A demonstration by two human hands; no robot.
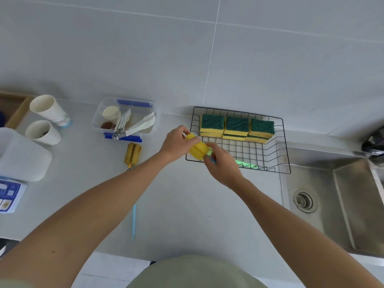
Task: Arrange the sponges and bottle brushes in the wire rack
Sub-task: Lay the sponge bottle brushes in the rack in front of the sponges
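We had both hands on one bottle brush at the front left corner of the wire rack (278, 121). Our left hand (175, 143) pinched the top of its yellow foam head (197, 149), and our right hand (221, 164) was closed around the neck just below it, with the pale green handle (246, 164) trailing out over the rack's floor.

We judged the main risk to be the handle: long and thin, it could slip through the open wire grid or catch on the short prongs along the rack's front edge, tipping the brush out. The foam could also snag on the corner wire if we pushed it down hard.

The head looked soft, ribbed and cylindrical, squashing slightly under our fingers. The rack was thin black wire in a square mesh with raised sides. Along its back wall sat the sponges (236, 126), six yellow blocks with rough dark green scouring tops, stacked in three pairs and touching one another.

A second bottle brush (133, 153), with a duller mustard head and a light blue handle, lay on the grey counter (187, 204) to the left, well apart from the rack and not yet put away. The steel sink (342, 194) lay just to the right.
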